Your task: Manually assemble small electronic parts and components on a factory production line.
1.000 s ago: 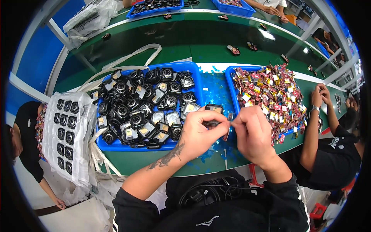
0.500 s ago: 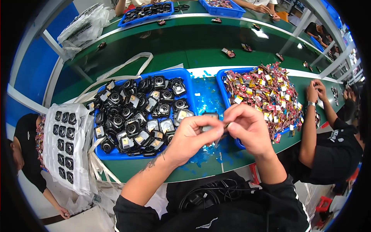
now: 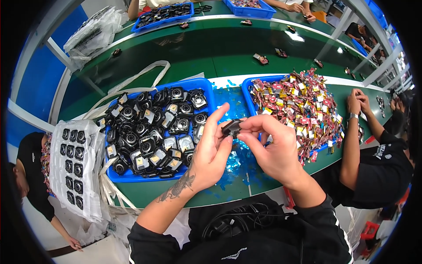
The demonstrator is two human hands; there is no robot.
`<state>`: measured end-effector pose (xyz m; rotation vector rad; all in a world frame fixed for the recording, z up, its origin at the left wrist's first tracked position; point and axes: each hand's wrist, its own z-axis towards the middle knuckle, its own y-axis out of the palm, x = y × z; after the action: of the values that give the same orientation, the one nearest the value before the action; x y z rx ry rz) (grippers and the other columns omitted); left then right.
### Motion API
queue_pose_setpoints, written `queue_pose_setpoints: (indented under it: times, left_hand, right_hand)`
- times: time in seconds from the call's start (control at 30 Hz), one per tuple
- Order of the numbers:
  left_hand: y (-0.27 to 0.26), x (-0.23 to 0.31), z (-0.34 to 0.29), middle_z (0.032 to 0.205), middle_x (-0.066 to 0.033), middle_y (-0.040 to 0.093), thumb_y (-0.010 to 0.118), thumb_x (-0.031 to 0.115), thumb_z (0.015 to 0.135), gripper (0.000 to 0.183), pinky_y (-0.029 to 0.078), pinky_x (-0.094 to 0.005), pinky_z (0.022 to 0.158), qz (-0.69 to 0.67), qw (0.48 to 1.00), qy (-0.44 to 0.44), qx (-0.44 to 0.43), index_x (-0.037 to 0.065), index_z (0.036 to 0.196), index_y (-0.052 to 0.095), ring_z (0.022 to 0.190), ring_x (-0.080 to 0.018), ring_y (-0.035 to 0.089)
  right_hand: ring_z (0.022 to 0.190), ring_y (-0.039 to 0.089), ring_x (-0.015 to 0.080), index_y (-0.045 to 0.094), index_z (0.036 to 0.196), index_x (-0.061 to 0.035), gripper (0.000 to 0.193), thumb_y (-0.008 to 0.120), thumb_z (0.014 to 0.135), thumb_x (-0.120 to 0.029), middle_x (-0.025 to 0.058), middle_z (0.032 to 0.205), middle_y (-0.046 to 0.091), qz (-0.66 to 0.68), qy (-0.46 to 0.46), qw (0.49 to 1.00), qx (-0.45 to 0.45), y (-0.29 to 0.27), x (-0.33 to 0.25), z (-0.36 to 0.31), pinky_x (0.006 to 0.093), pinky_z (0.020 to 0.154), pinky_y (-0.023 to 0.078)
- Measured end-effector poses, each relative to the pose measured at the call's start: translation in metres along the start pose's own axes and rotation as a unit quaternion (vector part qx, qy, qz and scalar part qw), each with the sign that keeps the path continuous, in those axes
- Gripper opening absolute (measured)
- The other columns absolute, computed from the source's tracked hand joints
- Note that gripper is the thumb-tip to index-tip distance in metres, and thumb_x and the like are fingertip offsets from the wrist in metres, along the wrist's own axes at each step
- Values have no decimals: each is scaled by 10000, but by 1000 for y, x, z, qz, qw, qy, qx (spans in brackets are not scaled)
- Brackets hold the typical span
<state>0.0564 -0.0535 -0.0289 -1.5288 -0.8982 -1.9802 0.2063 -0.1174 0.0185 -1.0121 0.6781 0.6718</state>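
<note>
A small black smartwatch case (image 3: 231,127) is tilted between my two hands, above the gap between two blue trays. My left hand (image 3: 207,160) holds it with thumb and fingers, the index finger pointing up and away from it. The thumb and fingers of my right hand (image 3: 278,147) are pinched at the right edge of the case; whatever else they may grip there is hidden. To the left, a blue tray (image 3: 211,97) is heaped with black smartwatch cases (image 3: 147,127). At right, another blue tray (image 3: 248,93) overflows with small red, white and yellow parts (image 3: 299,110).
Blue film scraps (image 3: 233,165) litter the green table between the trays. White sheeting with rows of watch cases (image 3: 70,167) stands at left. Beyond runs a green conveyor (image 3: 193,50) carrying scattered parts. A co-worker's hands (image 3: 358,103) work at the right; other people sit across and at left.
My hands have moved apart slightly and turned, bringing the black case into view. My left hand has opened out from its pinch, index finger now raised. The whole view has shifted slightly.
</note>
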Motion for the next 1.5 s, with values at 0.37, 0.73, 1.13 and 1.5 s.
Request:
queue_pose_setpoints:
  times: [0.37,0.73,1.13,1.5]
  left_hand:
    - [2,-2,3,1311,-132,517,428,-44,962,469,406,-306,1032,-89,995,-34,-30,-33,1420,329,1223,-171,507]
    - [1,0,1,1282,-154,534,406,-39,976,439,449,-281,969,-40,997,-16,-62,-36,1410,341,1160,-164,553]
    - [10,2,3,1247,-148,532,441,-57,955,491,489,-290,931,-116,991,54,43,12,1417,293,1092,-181,595]
    - [-6,9,5,1142,-176,633,608,-34,871,262,541,-294,830,286,938,196,14,6,1121,675,1033,-224,647]
  right_hand:
    - [687,660,280,669,850,-18,99,706,763,13,117,777,663,-42,-99,994,4,3,9,7,353,598,520]
    - [586,528,163,662,736,-43,103,760,706,-31,42,632,578,-86,-81,993,-7,0,7,10,311,636,407]
    - [903,590,136,592,1029,-7,223,694,831,-6,67,959,605,228,97,968,32,-5,14,-10,294,810,537]
    - [879,645,104,631,962,33,114,675,857,24,91,953,666,274,151,948,-57,-19,17,-15,229,696,554]
